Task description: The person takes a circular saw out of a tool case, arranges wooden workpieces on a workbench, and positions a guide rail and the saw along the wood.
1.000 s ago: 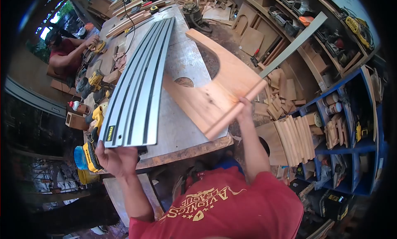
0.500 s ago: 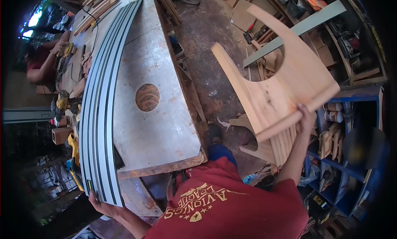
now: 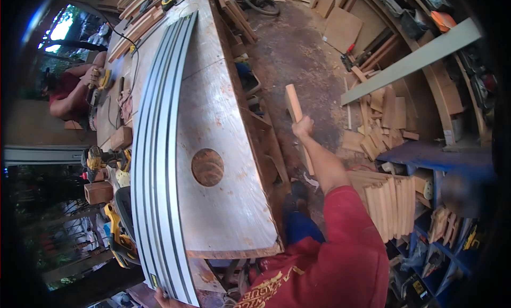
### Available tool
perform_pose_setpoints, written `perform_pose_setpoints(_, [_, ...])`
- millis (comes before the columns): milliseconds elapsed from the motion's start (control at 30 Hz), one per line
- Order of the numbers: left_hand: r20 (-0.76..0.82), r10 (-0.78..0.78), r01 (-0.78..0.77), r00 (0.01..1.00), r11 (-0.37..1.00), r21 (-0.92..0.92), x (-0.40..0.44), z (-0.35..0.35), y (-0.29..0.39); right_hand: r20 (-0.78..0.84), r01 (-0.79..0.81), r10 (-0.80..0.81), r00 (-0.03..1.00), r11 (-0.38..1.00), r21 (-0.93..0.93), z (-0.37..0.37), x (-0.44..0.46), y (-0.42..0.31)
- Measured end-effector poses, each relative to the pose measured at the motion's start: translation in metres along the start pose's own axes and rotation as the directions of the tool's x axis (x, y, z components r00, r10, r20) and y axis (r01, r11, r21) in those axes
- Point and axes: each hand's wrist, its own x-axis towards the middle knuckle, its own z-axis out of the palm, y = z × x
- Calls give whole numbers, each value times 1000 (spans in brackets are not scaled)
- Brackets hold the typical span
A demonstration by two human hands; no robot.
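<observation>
The long silver guide rail (image 3: 159, 148), striped with dark lines, lies lengthwise along the left side of the workbench. My left hand (image 3: 166, 300) grips its near end at the bottom of the view; only part of the fingers shows. Over the floor to the right of the bench, my right hand (image 3: 303, 127) is closed on a pale wooden panel (image 3: 293, 103), which now appears nearly edge-on. Its broad face and curved cut-out are mostly hidden from this angle.
The workbench (image 3: 229, 212) has a round hole. At left are a cordless drill (image 3: 98, 159), a yellow tool (image 3: 114, 225) and a co-worker's hand (image 3: 93, 76) on a power tool. Stacked wooden pieces (image 3: 391, 204), a pale plank (image 3: 415, 60) and a blue shelf (image 3: 426, 159) stand at right.
My right hand has swung the wooden panel leftward toward the bench and turned it from broad face to edge. The view has shifted; my left hand stays at the guide rail's near end.
</observation>
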Motion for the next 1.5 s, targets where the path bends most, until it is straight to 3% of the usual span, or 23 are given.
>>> perform_pose_setpoints(233, [-105,48,-41,993,997,63,5,14,3,139,136,-124,983,987,-83,89,-5,-73])
perform_pose_setpoints(333, [-138,74,-64,988,995,75,2,15,6,302,114,-121,946,993,44,90,-5,-87])
perform_pose_setpoints(367, [-150,80,-69,985,995,78,0,13,6,260,204,-202,944,979,17,98,-2,-84])
perform_pose_setpoints(467, [-174,107,-94,979,992,82,-8,10,9,449,254,-405,796,898,360,90,11,-54])
perform_pose_setpoints(533, [-183,127,-113,975,990,87,-10,8,8,279,350,-499,820,824,445,79,-8,-14])
perform_pose_setpoints(600, [-183,149,-132,972,986,103,-8,11,8,189,319,-405,895,875,365,72,-32,59])
perform_pose_setpoints(667, [-180,199,-174,963,974,146,-4,16,6,-17,210,-209,978,975,74,10,-93,127])
perform_pose_setpoints(700, [-171,221,-192,960,966,171,-3,17,6,-225,172,-196,954,978,-120,-7,-118,181])
perform_pose_setpoints(767, [-149,282,-249,948,945,211,-4,16,6,-12,-142,143,990,961,-237,-64,-156,267])
perform_pose_setpoints(867, [16,480,-446,877,802,397,7,-5,12,-364,-352,188,912,812,-464,-76,-202,437])
perform_pose_setpoints(900, [113,534,-523,838,727,445,1,13,8,-278,-395,288,917,763,-512,-95,-215,445])
perform_pose_setpoints(933, [-169,360,-336,918,929,154,-16,33,14,-194,-418,378,905,715,-560,-111,-218,448])
perform_pose_setpoints(1000, [-236,215,-247,948,962,-114,-20,53,25,-214,-406,345,914,763,-503,-107,-212,456])
perform_pose_setpoints(1033, [-215,159,-197,964,966,-167,-21,59,31,-235,-452,387,892,749,-485,-99,-210,453])
perform_pose_setpoints(1067, [-85,111,-123,990,981,-153,-12,46,43,-255,-495,424,869,728,-475,-98,-213,448])
perform_pose_setpoints(1167, [304,-62,116,951,980,-164,11,5,66,-57,-456,469,881,811,-366,-99,-233,461])
perform_pose_setpoints(1200, [320,-20,59,947,992,-111,4,7,65,-59,-302,316,947,810,-503,-93,-250,468])
perform_pose_setpoints(1233, [317,28,-4,948,997,-75,-3,14,61,63,-274,334,940,855,-440,-79,-257,500])
perform_pose_setpoints(1267, [314,69,-56,947,997,-50,-6,17,60,-3,-242,285,958,809,-535,-64,-268,515])
perform_pose_setpoints(1300, [331,98,-88,938,995,-44,-8,20,57,251,-351,499,829,815,-461,-93,-264,472])
perform_pose_setpoints(1367, [358,140,-122,923,990,-71,0,20,60,144,-257,361,921,845,-469,-84,-280,476])
perform_pose_setpoints(1400, [472,38,-41,881,999,-5,5,21,69,165,-235,345,924,853,-467,-97,-277,451])
perform_pose_setpoints(1500, [524,118,-160,843,987,34,15,26,88,175,-166,251,952,904,-394,-180,-311,343])
